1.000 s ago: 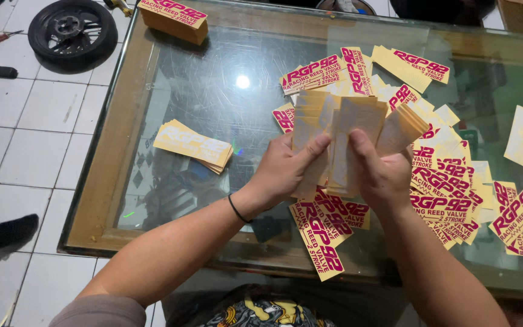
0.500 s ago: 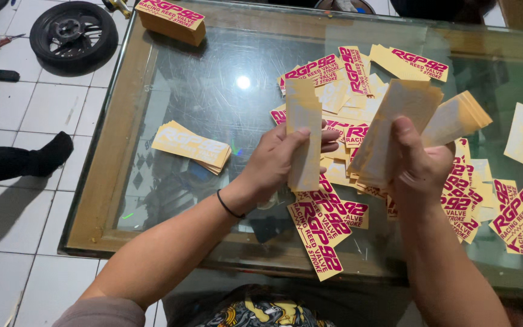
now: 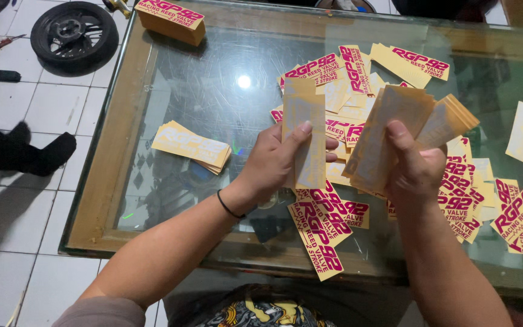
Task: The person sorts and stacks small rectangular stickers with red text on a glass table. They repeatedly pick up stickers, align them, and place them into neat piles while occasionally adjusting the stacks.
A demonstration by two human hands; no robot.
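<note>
Left hand point(image 3: 273, 162) is up over the middle of the counter point(image 3: 122, 157), its grip pinched on a single yellow sticker point(image 3: 305, 136), blank backing toward the camera, thumb pressed across the front and fingers behind. The sticker stands nearly upright, long edge vertical. A black band circles that wrist.

Right hand point(image 3: 416, 169), just at three o'clock of the left, has its grip clamped on a fanned stack of stickers point(image 3: 407, 124), thumb on top, the sheets splaying out toward one o'clock. The two hands sit close but apart, and the single sticker and the stack do not touch.

Beneath and around them, a loose scatter of yellow-and-pink stickers point(image 3: 328, 227) lies across the glass, thickest from twelve round to four o'clock. At nine o'clock of the left hand, a small neat pile point(image 3: 192, 146) rests on the glass. A taller bundle point(image 3: 171, 19) sits far at eleven o'clock on the counter edge. Off the counter, a black wheel point(image 3: 74, 33) lies on the tiled floor.
</note>
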